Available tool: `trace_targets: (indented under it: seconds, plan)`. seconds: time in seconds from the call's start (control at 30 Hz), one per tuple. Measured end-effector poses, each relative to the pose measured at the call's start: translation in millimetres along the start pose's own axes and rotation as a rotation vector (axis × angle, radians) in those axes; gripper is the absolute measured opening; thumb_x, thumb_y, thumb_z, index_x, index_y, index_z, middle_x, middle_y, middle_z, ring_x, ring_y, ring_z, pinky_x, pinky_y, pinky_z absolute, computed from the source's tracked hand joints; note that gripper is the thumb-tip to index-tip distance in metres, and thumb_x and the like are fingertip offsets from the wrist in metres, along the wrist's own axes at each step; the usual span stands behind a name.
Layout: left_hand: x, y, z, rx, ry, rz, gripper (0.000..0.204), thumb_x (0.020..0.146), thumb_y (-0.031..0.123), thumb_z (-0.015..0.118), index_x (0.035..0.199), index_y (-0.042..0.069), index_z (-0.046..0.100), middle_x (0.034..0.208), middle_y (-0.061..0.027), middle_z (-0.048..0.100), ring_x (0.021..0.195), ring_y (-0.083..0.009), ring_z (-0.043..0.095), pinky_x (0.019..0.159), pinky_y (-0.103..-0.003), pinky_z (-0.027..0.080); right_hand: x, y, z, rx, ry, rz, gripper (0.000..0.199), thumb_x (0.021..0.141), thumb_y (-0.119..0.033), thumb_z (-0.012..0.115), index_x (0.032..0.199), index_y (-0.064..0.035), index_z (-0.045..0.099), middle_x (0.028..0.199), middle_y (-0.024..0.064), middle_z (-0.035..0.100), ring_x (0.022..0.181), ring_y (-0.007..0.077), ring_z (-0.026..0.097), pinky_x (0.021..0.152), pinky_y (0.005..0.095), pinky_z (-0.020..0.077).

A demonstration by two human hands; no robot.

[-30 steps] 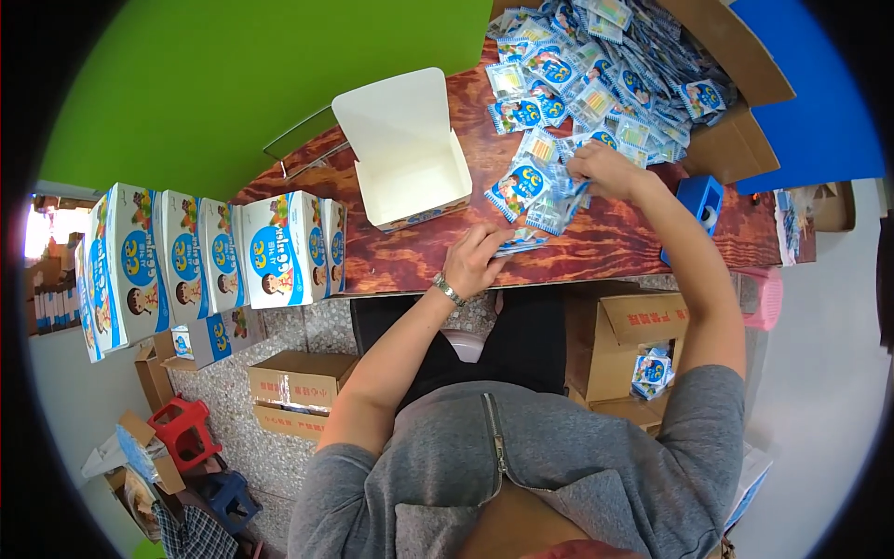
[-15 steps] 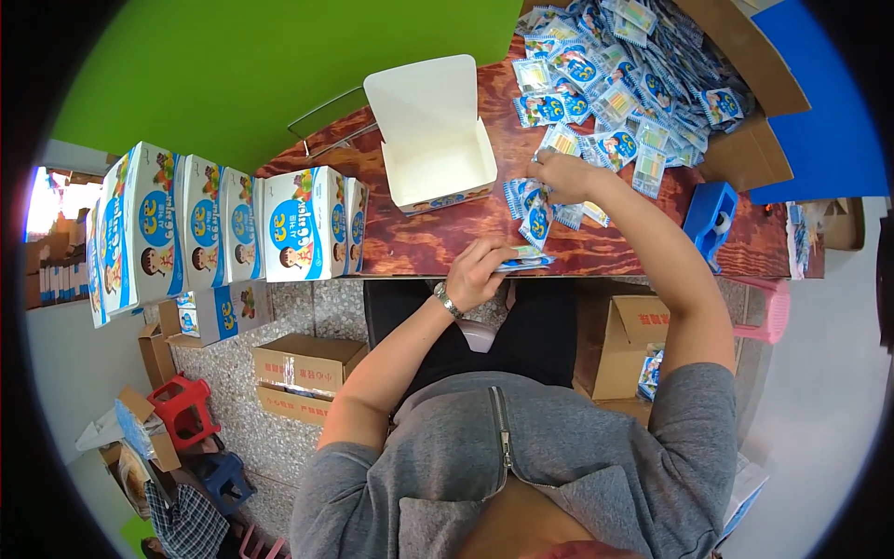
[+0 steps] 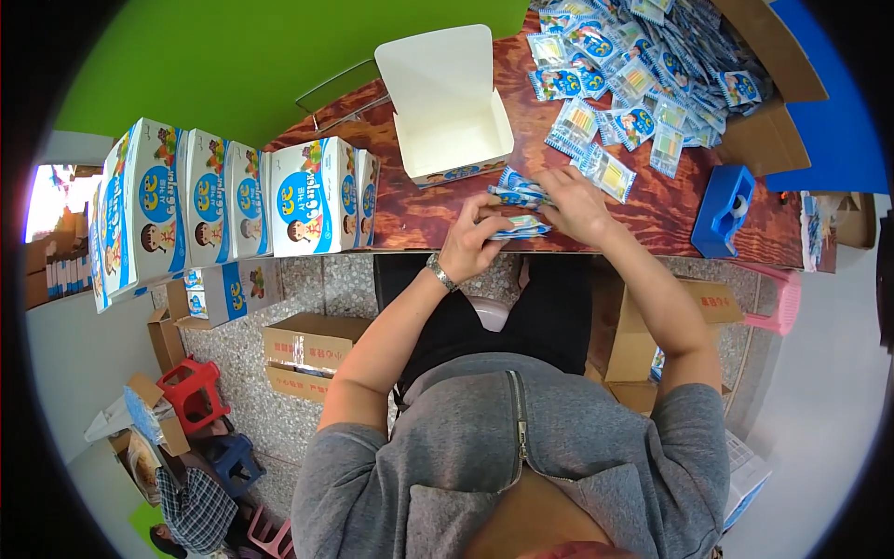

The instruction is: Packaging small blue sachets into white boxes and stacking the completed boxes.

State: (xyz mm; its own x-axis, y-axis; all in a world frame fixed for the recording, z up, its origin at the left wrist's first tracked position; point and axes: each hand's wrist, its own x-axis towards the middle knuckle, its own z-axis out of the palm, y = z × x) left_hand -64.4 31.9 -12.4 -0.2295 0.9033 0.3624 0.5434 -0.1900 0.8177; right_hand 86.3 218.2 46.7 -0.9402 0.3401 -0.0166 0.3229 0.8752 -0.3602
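At the near edge of the wooden table (image 3: 410, 214), the left hand (image 3: 473, 244) closed its fingers on a small stack of blue-and-white sachets (image 3: 518, 226), flat and glossy. To its right, the right hand (image 3: 570, 203) gripped the same stack from the far side, just near the open white box (image 3: 447, 130).

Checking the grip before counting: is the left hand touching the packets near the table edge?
Touching. The head view shows the left hand with its fingers closed around the small stack of blue-and-white packets at the table's front edge.
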Motion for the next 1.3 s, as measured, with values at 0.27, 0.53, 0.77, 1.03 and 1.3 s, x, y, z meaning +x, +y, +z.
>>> trace_targets:
  seconds: [0.27,0.53,0.77,1.03,1.3]
  plan:
    - [6.0,0.6,-14.4,0.007,-0.058,-0.008,0.038,0.069,-0.005,0.078,0.104,0.009,0.071,0.145,-0.0232,0.044,0.129,-0.036,0.054,0.092,-0.038,0.055,-35.0,11.5,16.0,0.348,0.159,-0.016,0.064,0.076,-0.004,0.074,0.135,-0.0055,0.05,0.131,0.0194,0.049,0.123,0.0391,0.051,0.103,0.0453,0.0444]
    - [12.2,1.4,-5.7,0.027,-0.139,0.026,0.042,0.066,-0.004,0.076,0.105,0.012,0.073,0.154,-0.025,0.035,0.135,-0.0391,0.048,0.104,-0.043,0.049,-40.7,18.5,28.5,0.664,0.182,0.029,0.067,0.082,-0.011,0.07,0.143,-0.0038,0.041,0.132,0.0226,0.047,0.127,0.0394,0.047,0.107,0.0442,0.0391]
    - [21.5,2.0,3.9,0.027,-0.078,0.03,0.051,0.068,-0.004,0.076,0.115,0.013,0.069,0.159,-0.0258,0.026,0.138,-0.0424,0.043,0.105,-0.045,0.048,-36.2,10.5,38.6,0.721,0.279,0.051,0.05,0.096,-0.024,0.058,0.14,-0.0022,0.046,0.125,0.0198,0.05,0.118,0.036,0.051,0.102,0.042,0.0402]
    - [36.3,26.4,4.0,0.66,-0.169,0.19,0.093,0.065,0.016,0.083,0.149,0.014,0.044,0.154,-0.0219,0.036,0.142,-0.0435,0.035,0.108,-0.054,0.04,-30.8,-4.9,49.3,0.708,0.435,0.062,0.026,0.096,-0.022,0.06,0.111,-0.0002,0.063,0.112,0.0166,0.055,0.108,0.0332,0.055,0.094,0.0405,0.0445]
    - [57.3,29.6,4.2,0.65,-0.404,0.121,0.081,0.066,0.024,0.083,0.137,0.002,0.049,0.123,-0.0144,0.055,0.115,-0.032,0.055,0.107,-0.052,0.038,-39.3,75.7,9.3,0.091,0.625,0.264,0.042,0.09,-0.022,0.069,0.126,-0.0047,0.06,0.117,0.02,0.064,0.108,0.0398,0.059,0.095,0.0462,0.0462]
